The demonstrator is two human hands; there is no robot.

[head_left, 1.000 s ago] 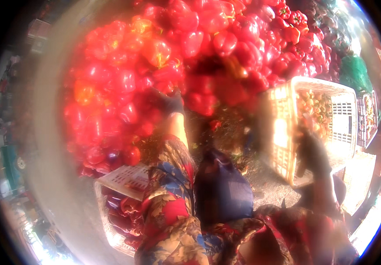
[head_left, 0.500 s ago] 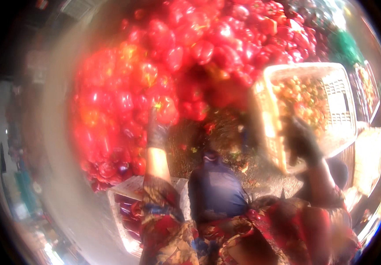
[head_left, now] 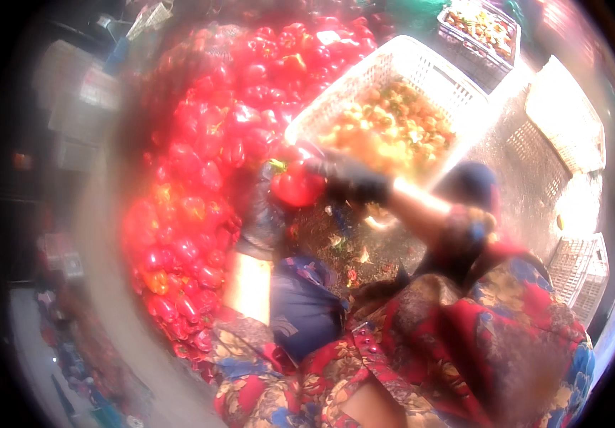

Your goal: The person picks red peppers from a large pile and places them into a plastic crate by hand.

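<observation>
Between my two hands a shiny red bell pepper [head_left: 297, 184] is held up, its green stem toward my left hand. My left hand [head_left: 263, 217], in a dark glove, closes on the pepper's left side. From the right, my dark-gloved right hand [head_left: 354, 177] has its fingers against the pepper's upper right. Whether a small tool sits in those fingers is hidden by blur. A large heap of red bell peppers [head_left: 207, 178] lies on the left and ahead. Just beyond my right hand stands a white plastic crate [head_left: 322, 110] with yellowish-green pieces like pepper cores.
A smaller crate of scraps [head_left: 482, 28] stands farther off at the right. White crates [head_left: 568, 118] rest on the wet floor there. Scraps [head_left: 350, 250] lie on the floor below my hands, beside my dark-clad knee [head_left: 307, 303].
My right hand has come from the white crate to the pepper in my left hand. The view has turned, so the crate now appears farther up and left.
</observation>
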